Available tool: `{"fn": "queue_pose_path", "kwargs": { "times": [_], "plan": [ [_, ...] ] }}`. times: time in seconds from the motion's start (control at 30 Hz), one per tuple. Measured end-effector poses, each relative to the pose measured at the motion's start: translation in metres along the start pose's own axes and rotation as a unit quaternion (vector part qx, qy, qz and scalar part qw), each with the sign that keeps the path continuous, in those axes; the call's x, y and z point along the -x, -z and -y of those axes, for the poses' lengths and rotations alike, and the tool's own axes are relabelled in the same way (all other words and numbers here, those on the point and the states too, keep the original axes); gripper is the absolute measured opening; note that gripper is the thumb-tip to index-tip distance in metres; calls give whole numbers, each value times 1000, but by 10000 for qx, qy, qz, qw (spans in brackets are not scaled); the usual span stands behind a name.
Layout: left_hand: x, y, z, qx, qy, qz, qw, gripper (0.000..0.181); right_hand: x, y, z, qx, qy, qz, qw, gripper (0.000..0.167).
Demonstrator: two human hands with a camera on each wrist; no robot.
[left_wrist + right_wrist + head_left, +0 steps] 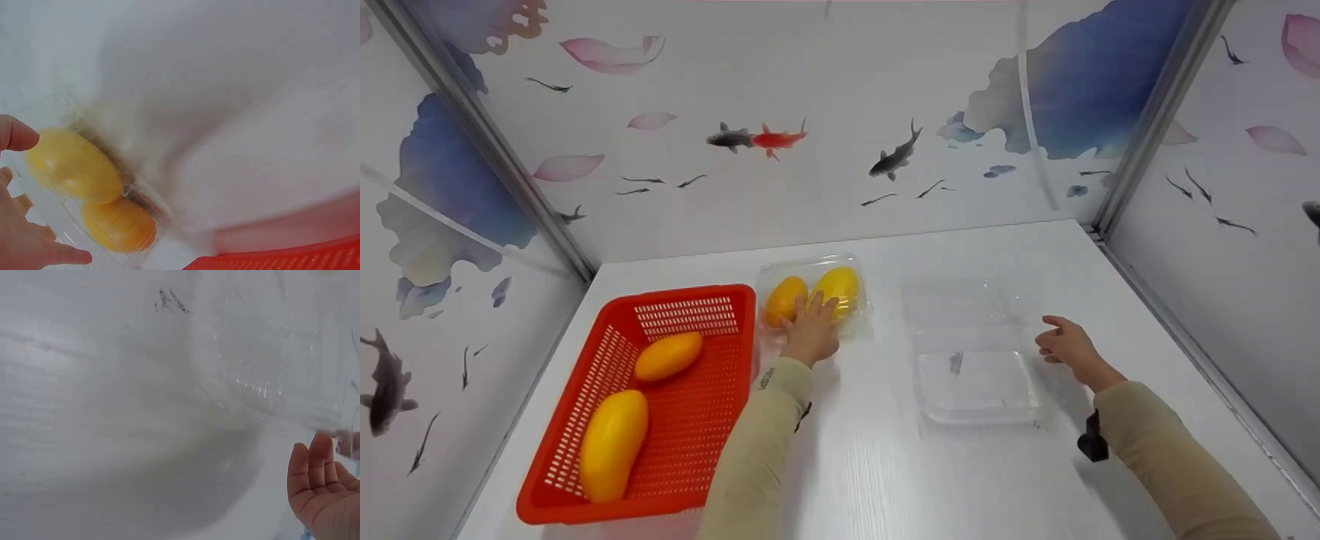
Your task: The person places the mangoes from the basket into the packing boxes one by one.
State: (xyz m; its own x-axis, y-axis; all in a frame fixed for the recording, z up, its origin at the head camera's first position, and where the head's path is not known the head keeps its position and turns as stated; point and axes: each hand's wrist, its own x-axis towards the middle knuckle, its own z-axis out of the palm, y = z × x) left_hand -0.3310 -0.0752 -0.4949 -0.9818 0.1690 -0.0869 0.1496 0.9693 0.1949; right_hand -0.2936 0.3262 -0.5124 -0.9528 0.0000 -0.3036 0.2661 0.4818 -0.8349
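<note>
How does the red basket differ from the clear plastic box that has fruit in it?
The red basket is coloured and perforated; the clear box is see-through plastic.
The basket is plainly larger than the box.
The basket extends nearer the camera, while the box lies beside its far right end.
Both rest on the white table and hold two yellow-orange fruits.

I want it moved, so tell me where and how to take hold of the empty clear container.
Probably pinch the empty clear container by its right rim, coming from the right: there its thin wall faces the nearby right hand.
</note>
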Motion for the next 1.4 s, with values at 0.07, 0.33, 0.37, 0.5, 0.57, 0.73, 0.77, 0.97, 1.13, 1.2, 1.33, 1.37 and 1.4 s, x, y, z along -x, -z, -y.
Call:
{"fn": "queue_pose_path", "kwargs": {
  "times": [0.07, 0.33, 0.37, 0.5, 0.57, 0.73, 0.77, 0.97, 1.13, 1.2, 1.33, 1.37, 1.4],
  "plan": [
    [1, 2, 0, 52, -24, 86, 9999, 61, 3, 0, 2, 17, -60, 366, 9993, 66],
    [10, 15, -4, 297, 22, 415, 9987, 71, 7, -13, 5, 13, -758, 1036, 9917, 69],
    [12, 18, -4, 332, 15, 417, 9986, 71, 5, -15, 5, -118, -833, 988, 9915, 70],
    [21, 30, -2, 427, 27, 438, 9981, 70, -5, -23, 3, -937, -1092, 798, 9864, 77],
    [26, 35, 0, 436, 55, 365, 9984, 68, -9, -25, 1, -1198, -1090, 703, 9843, 76],
    [34, 46, 7, 989, 208, 290, 9945, 64, -12, -33, -4, -1389, -708, 333, 9872, 64],
    [35, 49, 9, 1239, 254, 328, 9914, 65, -12, -34, -3, -1454, -626, 251, 9871, 62],
    [38, 69, 24, 2206, 232, 183, 9749, 64, -7, -44, 1, -2017, -381, -191, 9785, 54],
    [40, 83, 38, 2380, 309, 135, 9707, 65, -2, -52, 2, -2439, -122, -601, 9679, 49],
    [42, 87, 44, 2480, 376, 132, 9680, 65, -1, -56, 1, -2527, -17, -693, 9650, 47],
    [44, 93, 57, 2723, 476, 73, 9610, 62, 1, -64, 1, -2669, 149, -725, 9609, 42],
    [45, 94, 60, 2762, 496, 66, 9598, 62, 2, -66, 1, -2696, 190, -721, 9601, 41],
    [46, 94, 64, 2778, 523, 61, 9592, 61, 3, -68, 1, -2711, 231, -702, 9597, 41]
  ]
}}
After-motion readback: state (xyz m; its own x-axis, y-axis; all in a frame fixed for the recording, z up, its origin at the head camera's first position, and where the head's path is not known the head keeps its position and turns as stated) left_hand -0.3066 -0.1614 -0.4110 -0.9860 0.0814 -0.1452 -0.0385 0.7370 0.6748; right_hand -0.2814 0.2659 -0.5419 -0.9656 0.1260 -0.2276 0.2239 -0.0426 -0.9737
